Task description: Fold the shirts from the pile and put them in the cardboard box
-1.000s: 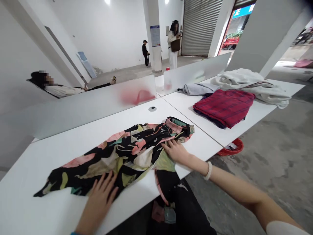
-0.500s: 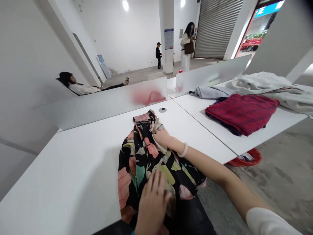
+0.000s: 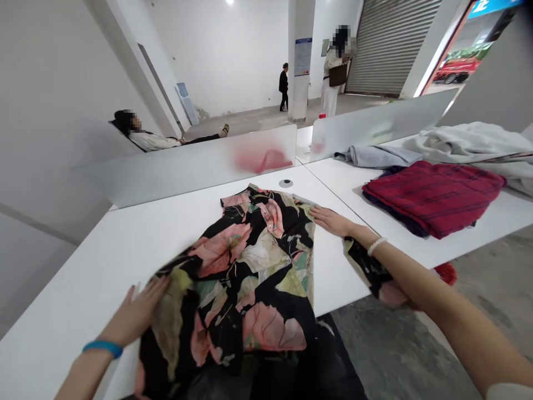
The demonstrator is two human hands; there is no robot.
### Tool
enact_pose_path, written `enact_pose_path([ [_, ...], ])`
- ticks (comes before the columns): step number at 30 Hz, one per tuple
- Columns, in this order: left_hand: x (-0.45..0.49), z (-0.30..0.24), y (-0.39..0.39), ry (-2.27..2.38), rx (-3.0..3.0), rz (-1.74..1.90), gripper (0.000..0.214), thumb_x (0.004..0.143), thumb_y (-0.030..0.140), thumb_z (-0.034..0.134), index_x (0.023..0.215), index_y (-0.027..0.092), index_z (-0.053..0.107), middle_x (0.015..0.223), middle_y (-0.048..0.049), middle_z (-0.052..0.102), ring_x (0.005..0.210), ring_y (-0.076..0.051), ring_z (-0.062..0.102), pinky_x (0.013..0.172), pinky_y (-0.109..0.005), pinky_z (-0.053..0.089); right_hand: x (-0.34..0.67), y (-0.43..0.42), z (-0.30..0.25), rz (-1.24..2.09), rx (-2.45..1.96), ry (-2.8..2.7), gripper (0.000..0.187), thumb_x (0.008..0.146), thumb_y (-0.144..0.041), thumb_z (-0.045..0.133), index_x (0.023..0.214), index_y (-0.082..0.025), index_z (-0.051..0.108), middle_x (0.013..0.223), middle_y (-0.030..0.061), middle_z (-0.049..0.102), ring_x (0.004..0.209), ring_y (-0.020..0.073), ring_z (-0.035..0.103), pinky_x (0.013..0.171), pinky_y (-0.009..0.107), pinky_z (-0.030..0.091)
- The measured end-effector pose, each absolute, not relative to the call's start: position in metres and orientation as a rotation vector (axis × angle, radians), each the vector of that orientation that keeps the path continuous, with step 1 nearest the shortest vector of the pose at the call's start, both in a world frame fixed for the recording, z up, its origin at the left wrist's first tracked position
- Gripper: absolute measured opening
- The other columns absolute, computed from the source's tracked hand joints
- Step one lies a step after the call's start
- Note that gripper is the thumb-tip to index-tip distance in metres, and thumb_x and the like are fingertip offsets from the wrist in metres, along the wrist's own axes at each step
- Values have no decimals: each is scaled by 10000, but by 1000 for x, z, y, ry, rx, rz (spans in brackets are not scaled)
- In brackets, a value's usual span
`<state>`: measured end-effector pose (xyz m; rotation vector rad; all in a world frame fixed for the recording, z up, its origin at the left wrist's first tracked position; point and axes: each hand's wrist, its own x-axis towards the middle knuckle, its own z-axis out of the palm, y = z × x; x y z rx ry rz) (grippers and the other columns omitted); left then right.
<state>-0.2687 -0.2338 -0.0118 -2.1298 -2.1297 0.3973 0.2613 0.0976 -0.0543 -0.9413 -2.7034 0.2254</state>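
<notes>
A black shirt with large pink, green and cream leaf shapes (image 3: 270, 261) lies spread over the white table (image 3: 104, 266), its lower part hanging past the near edge. My right hand (image 3: 333, 221) rests flat at the shirt's upper right edge, fingers stretched toward the left. Beneath my right forearm, a sleeve (image 3: 366, 266) drapes over the table's edge. On the left, my left hand (image 3: 144, 311) touches the shirt's side with its fingers extended; slight blur softens the cloth there. Neither hand is closed around the fabric.
Folded red plaid cloth (image 3: 433, 194) is stacked on the adjoining table, beside grey and whitish garments (image 3: 470, 141). Frosted dividers (image 3: 200, 161) run along the back. Part of a red basket (image 3: 446, 273) shows below. One person reclines beyond the divider; two others stand farther back.
The bunched shirt is now spread wider and flatter. My left hand has moved left to its side; my right hand has shifted right and lies flat. The camera view has shifted slightly.
</notes>
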Motion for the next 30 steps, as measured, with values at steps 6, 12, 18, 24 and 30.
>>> enact_pose_path([
  [6,-278,12,-199,-2119,-1815,275,448,846,99,289,1183,30,575,1296,-194,558,1210,-345,505,998,-573,354,222,82,-34,99,-1212,-2572,377,925,-232,412,1250,-125,571,1354,194,494,1307,338,380,1091,576,224],
  [12,-159,-18,-219,-1767,-2282,91,436,888,145,276,1152,137,624,1289,-131,581,1154,-260,561,997,-438,414,175,-3,-50,-13,-1034,-2703,536,955,-456,358,1437,-224,358,1479,151,342,1358,344,303,1040,586,298],
  [18,-182,-45,-214,-2158,-1999,-52,526,918,361,273,1337,116,474,1383,-150,488,1285,-291,442,1038,-525,354,209,41,-61,132,-899,-2826,535,979,-439,275,1471,-229,271,1519,80,268,1415,278,158,1115,559,191],
  [24,-264,-22,-179,-2250,-2165,-108,502,917,343,235,1270,129,521,1286,-121,585,1217,-215,512,1053,-410,367,239,96,-52,149,-1004,-2799,484,971,-338,318,1415,-162,394,1449,124,398,1362,238,327,1135,477,231],
  [30,-275,11,-191,-2133,-1857,-171,421,861,295,290,998,131,653,1058,-143,664,1014,-278,596,931,-428,467,220,20,-24,-76,-708,-2834,474,966,-397,371,1405,-222,415,1474,92,370,1394,280,242,1117,544,180],
])
